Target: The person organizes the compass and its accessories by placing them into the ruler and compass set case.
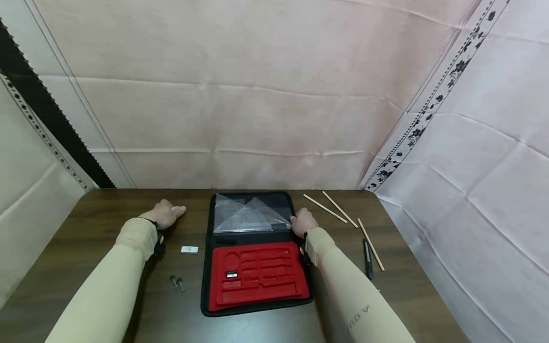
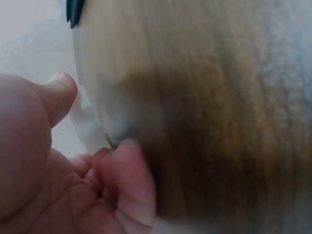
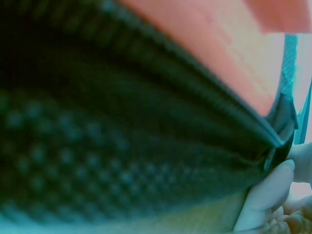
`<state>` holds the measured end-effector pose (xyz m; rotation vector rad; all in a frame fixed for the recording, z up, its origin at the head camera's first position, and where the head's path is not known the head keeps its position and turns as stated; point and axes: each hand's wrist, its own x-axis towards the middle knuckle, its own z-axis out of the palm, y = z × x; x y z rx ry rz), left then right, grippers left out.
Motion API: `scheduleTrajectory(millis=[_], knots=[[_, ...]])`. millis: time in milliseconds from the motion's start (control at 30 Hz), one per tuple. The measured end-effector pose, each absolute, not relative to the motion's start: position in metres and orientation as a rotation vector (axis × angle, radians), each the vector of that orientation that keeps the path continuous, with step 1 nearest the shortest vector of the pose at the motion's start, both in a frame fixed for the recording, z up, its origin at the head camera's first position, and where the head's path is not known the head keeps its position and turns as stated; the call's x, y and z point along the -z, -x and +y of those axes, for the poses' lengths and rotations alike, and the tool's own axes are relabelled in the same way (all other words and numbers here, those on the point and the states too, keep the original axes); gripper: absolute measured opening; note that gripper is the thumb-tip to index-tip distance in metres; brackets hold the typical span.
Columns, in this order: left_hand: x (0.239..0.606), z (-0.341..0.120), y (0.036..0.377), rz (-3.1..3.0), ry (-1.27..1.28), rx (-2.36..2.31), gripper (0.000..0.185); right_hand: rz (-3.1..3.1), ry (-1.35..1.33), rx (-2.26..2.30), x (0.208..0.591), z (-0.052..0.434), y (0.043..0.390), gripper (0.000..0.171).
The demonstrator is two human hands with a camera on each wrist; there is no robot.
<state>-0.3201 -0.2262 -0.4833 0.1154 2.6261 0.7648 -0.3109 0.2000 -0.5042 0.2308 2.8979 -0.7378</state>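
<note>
An unzipped black case (image 1: 206,286) lies flat on the table, its two halves spread. Clear triangular sheets (image 1: 253,219) sit in the far half, and a red moulded tray (image 1: 274,286) fills the near half. My right hand (image 1: 302,222) grips the case's right edge near the far half; in the right wrist view the thumb (image 3: 273,183) is against the zipped black rim. Left of the case, my left hand (image 1: 165,214) pinches a small whitish piece (image 1: 175,208) with curled fingers close over the table. The piece is blurred in the left wrist view, so I cannot tell its kind.
A small dark block (image 1: 231,274) sits in a tray slot. Nearer me on the left lie a white eraser-like block (image 1: 189,249) and two small grey screw-like pieces (image 1: 180,284). To the right are three pale sticks (image 1: 371,244) and a black pen-like tool (image 1: 367,259).
</note>
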Motion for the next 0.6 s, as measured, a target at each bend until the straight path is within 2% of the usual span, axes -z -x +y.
scheduleTrajectory(millis=[100,233,467,600], knots=[[0.48,-0.225,0.318,2.595,-0.134,-0.686,0.08,2.89,-0.245,0.735,0.505,0.199,0.311,0.028],[0.475,-0.213,0.312,2.571,-0.211,-0.602,0.074,2.884,-0.245,0.744,0.502,0.202,0.308,0.029],[0.457,-0.164,0.27,2.742,-0.461,-0.708,0.035,2.885,-0.23,0.728,0.499,0.2,0.306,0.029],[0.45,-0.133,0.244,2.754,-0.648,-0.74,0.022,2.889,-0.224,0.724,0.499,0.197,0.306,0.028]])
